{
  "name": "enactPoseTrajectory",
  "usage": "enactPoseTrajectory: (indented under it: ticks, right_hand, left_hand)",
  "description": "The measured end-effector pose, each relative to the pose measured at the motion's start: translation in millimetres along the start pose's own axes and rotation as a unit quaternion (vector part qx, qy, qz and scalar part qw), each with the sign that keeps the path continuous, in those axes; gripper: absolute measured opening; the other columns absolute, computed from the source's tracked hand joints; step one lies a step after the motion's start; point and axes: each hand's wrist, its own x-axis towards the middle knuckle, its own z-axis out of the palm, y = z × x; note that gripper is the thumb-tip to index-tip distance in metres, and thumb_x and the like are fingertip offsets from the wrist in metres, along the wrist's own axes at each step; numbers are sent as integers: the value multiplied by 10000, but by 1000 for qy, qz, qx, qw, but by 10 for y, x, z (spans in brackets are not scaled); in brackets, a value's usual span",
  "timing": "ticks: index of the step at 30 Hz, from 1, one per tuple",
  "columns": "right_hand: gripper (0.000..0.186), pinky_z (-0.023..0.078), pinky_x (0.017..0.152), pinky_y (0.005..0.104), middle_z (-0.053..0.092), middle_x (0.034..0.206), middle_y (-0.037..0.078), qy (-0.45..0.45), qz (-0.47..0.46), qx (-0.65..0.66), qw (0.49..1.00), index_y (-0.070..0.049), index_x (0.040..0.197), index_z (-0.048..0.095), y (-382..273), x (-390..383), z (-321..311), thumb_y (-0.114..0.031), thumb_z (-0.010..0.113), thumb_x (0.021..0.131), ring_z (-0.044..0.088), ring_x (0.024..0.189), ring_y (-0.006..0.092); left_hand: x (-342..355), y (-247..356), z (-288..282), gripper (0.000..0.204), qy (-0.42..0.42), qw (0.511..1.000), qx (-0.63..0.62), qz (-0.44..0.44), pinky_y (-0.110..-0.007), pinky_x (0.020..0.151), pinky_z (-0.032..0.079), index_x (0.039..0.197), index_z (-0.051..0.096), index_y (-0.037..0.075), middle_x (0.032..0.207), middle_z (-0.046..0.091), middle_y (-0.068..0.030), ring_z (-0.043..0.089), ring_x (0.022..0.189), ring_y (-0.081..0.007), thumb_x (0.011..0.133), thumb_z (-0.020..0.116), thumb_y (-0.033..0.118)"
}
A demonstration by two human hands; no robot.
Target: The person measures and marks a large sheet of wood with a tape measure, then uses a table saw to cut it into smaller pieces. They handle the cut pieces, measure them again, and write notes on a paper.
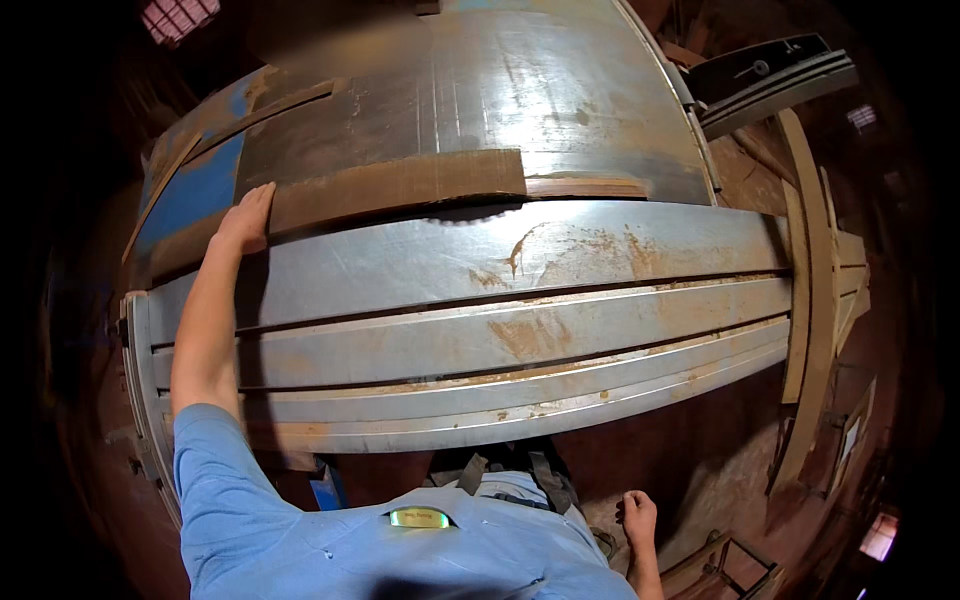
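Note:
My left hand (247, 218) lies on a long brown board (390, 185), fingers extended and resting on its top toward the left end. The board spans the dark machine table (420, 100), along the back edge of a silver slotted sliding table (470, 260). A dark toothed edge (470, 214) shows just below the board's near edge. A narrower, lighter strip (585, 188) extends right from the board's end. My right hand (638, 515) hangs low at my right side with curled fingers and nothing visible in it.
A blue panel (190, 190) and thin strips (160, 215) lie at the upper left. A dark fence with a rail (775, 95) is at the upper right. Long wooden boards (810, 300) run along the right end. A metal frame (735, 565) stands low at the bottom right.

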Motion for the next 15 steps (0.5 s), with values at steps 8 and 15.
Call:
enactPoseTrajectory:
  ticks: [8, 15]
  right_hand:
    - [224, 494, 542, 298, 650, 714, 87, 28, -18, -20, 999, 22, 894, 629, -3, -16, 16, -193, 564, 897, 617, 592, 146]
    - [225, 492, 536, 291, 635, 706, 92, 70, -117, -63, 989, 22, 850, 622, -56, 22, -104, -182, 537, 898, 603, 576, 146]
  left_hand:
    - [-38, 14, -250, 767, 14, 998, -38, 47, -382, 1044, 377, 1338, 368, 70, 1364, 431, -151, 383, 1286, -326, 636, 675, 50]
    - [-98, -208, -584, 661, 136, 987, -52, 62, -406, 995, 403, 1312, 395, 102, 1304, 471, -189, 425, 1233, -365, 695, 625, 39]
